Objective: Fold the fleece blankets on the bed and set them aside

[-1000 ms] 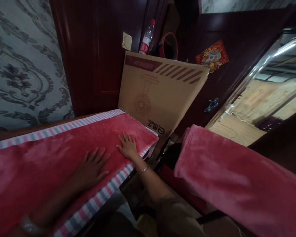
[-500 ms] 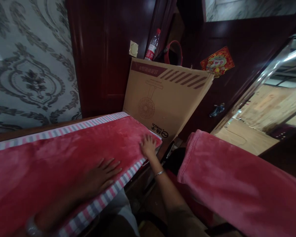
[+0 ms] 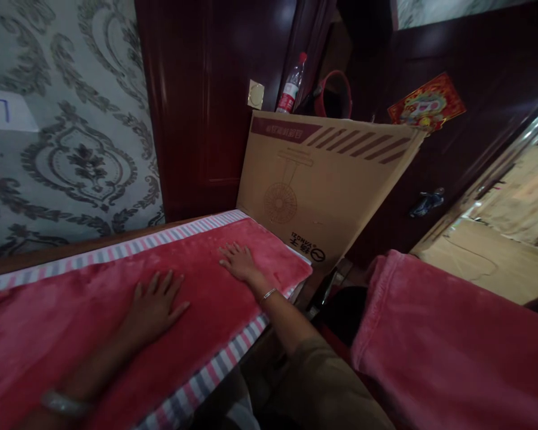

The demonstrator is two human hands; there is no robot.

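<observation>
Across the surface in front of me lies a plush red fabric panel [image 3: 197, 334], spread out over a striped cloth [image 3: 206, 379] whose pink, grey and white edge shows along both long sides. My left hand [image 3: 153, 307] rests palm down on the red fabric, fingers spread. Farther along toward the right end, my right hand [image 3: 240, 261] also lies flat on the fabric with its fingers apart. Neither hand holds anything. Both wrists wear a bracelet.
A large cardboard box [image 3: 332, 179] leans upright beyond the fabric's far end. Behind it stand a plastic bottle [image 3: 291, 86] and a red strap [image 3: 349, 98]. Another pink plush blanket [image 3: 457, 340] hangs at the right. Dark red doors and patterned wallpaper [image 3: 85, 161] stand behind.
My right hand has slid left from near the fabric's right end toward its middle. My left hand has moved left and inward from the near edge. The view has shifted slightly left.
</observation>
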